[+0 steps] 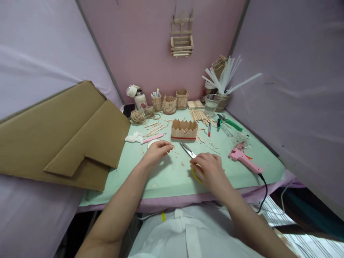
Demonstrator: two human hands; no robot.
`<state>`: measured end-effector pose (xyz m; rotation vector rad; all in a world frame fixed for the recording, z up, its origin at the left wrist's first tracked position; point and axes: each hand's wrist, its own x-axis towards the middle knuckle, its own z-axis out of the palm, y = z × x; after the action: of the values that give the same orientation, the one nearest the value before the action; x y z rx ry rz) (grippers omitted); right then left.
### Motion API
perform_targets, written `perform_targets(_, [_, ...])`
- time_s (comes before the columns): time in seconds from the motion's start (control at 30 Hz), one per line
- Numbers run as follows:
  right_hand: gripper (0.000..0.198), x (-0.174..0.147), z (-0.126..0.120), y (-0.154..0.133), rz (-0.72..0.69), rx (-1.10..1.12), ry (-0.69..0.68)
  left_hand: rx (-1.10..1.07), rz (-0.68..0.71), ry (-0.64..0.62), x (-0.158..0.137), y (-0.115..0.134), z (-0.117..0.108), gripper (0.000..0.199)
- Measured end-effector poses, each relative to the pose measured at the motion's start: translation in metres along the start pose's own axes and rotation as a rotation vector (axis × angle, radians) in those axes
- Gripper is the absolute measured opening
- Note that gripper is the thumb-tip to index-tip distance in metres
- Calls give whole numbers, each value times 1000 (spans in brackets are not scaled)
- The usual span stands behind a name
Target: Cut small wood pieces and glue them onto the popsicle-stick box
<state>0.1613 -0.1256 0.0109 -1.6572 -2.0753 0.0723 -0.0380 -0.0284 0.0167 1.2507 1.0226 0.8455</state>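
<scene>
My left hand (159, 149) is closed in a pinch above the table, with what looks like a small wood piece (172, 147) at its fingertips. Over to the right, my right hand (210, 169) grips a pair of scissors (188, 151) by the yellow handles, partly hidden under the fingers. The blades point up and left, slightly apart. Just behind both hands stands a small wooden box (184, 130) with a jagged top edge and a red band along its base. Tiny wood chips (182, 164) lie scattered between the hands.
A pink glue gun (245, 160) with a black cord lies right; green-handled pliers (233, 124) are behind it. Craft sticks (201, 116), twine (138, 117), a water cup (211, 105) and wooden holders (169, 105) line the back. Cardboard (61, 136) leans left. A pink pen-like tool (152, 138) lies nearby.
</scene>
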Motion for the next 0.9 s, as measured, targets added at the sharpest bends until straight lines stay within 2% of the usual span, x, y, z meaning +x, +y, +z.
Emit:
perform_targets(0.1, [16, 13, 20, -15, -20, 9, -75, 19, 8, -6, 0, -1, -1, 20])
perform_targets(0.23, [20, 22, 34, -15, -1, 32, -129, 51, 11, -10, -1, -1, -1, 19])
perform_targets(0.5, [15, 30, 29, -15, 46, 223, -122, 79, 5, 4, -1, -2, 0, 17])
perform_targets(0.57, [12, 38, 26, -14, 103, 352, -79, 58, -1, 5, -1, -3, 0, 17])
perform_targets(0.67, [13, 51, 27, -12, 259, 759, -4, -21, -28, -14, -2, -2, 2, 17])
perform_targets(0.73, [15, 56, 29, -12, 321, 951, 13, -67, -54, -23, -3, 0, 3, 17])
perform_targets(0.9, [18, 59, 37, -14, 341, 1036, 7, -75, -80, -40, -6, 4, 6, 18])
